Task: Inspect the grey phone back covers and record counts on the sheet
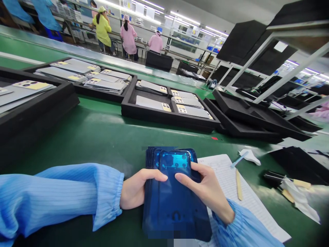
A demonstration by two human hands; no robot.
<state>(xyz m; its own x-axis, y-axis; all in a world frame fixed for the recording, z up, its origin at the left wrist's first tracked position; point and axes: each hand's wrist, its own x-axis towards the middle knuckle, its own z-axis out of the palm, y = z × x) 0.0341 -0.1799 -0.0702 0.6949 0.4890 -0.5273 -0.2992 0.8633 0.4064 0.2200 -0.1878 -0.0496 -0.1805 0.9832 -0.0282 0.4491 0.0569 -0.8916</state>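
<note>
Left hand (136, 188) and right hand (207, 185), both half curled, grip a stack of blue panels (177, 202) from its two sides, thumbs on top, near the close edge of the green bench (110, 137). Paper (223, 168) lies just right of the stack; black trays (164, 116) holding grey panels (149, 102) sit toward the far edge.
</note>
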